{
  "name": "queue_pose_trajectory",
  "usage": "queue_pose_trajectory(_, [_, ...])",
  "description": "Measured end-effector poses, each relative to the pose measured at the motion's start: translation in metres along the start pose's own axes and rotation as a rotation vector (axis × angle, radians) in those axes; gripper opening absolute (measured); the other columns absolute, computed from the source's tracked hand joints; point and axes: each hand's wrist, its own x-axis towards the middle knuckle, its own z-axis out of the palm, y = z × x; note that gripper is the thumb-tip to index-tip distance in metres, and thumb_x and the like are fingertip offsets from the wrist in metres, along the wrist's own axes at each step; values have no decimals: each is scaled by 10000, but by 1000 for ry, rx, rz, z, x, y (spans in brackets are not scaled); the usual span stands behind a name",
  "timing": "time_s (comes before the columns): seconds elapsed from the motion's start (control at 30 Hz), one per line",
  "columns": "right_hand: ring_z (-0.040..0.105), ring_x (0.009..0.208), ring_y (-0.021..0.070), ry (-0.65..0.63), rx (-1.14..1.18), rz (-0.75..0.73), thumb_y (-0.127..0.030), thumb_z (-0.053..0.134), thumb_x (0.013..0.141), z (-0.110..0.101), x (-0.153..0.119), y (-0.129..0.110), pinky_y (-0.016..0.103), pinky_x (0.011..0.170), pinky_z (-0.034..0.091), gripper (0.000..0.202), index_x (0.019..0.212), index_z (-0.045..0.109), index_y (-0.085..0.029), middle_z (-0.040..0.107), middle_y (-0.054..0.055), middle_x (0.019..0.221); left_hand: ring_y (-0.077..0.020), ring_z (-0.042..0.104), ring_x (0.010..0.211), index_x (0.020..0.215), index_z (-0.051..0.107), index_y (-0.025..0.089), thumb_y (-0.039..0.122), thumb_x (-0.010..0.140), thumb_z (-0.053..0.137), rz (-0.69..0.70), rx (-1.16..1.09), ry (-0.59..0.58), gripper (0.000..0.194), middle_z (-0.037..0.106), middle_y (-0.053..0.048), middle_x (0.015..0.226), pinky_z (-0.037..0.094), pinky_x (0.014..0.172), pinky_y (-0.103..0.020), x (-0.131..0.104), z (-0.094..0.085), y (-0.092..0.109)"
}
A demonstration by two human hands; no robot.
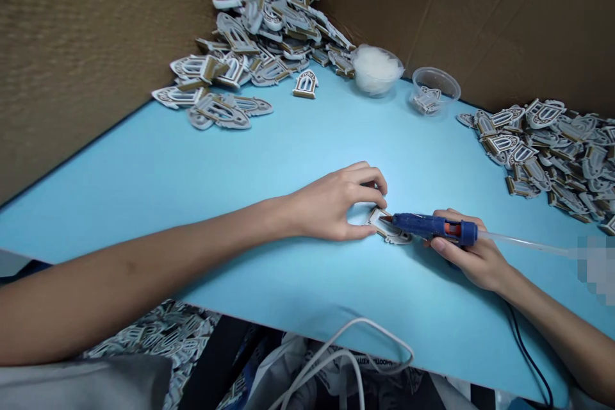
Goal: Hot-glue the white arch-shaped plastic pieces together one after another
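Observation:
My right hand (468, 253) is wrapped round a blue hot glue gun (420, 225), with a clear glue stick (523, 243) sticking out of its back. The nozzle tip meets a small arch-shaped window piece (396, 235) that lies on the blue tabletop (307, 295). Thumb and fingertips of my left hand (348, 202) pinch the near end of that piece and steady it against the table. Part of the piece is hidden beneath the glue gun.
A big heap of similar pieces (269, 25) fills the back left corner; another heap (557, 154) lies at right. Between them stand a tub of whitish translucent bits (376, 70) and a clear tub (435, 91) holding a few pieces. White cables (358, 327) loop over the front edge. Cardboard walls (96, 45) rise behind.

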Motion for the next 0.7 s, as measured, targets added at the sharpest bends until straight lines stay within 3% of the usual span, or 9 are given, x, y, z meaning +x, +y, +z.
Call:
queue_pose_trajectory(0.2, [560,672,190,-19,-37,31,-469,554,1072,1,2,0,329,626,421,389,809,670,-206,658,34,750,-270,635,1112,1080,777,174,307,923,776,-18,-14,2,206,690,-134,1194,514,1026,-420,1,1,0])
queue_pose_trajectory(0.43, [545,622,165,-1,-63,47,-462,546,1066,-1,4,-8,311,597,399,415,741,621,-216,594,-1,677,-283,638,1128,1094,820,186,351,879,872,-43,-55,-14,276,701,-135,1207,511,1014,-427,1,-1,-3])
queue_pose_trajectory(0.7, [565,640,181,1,-68,74,-536,533,1058,-1,6,-11,316,582,416,454,734,615,-228,595,10,674,-291,639,1142,1093,833,210,356,850,902,-57,-63,-15,292,710,-129,1206,514,1019,-434,1,-1,-5])
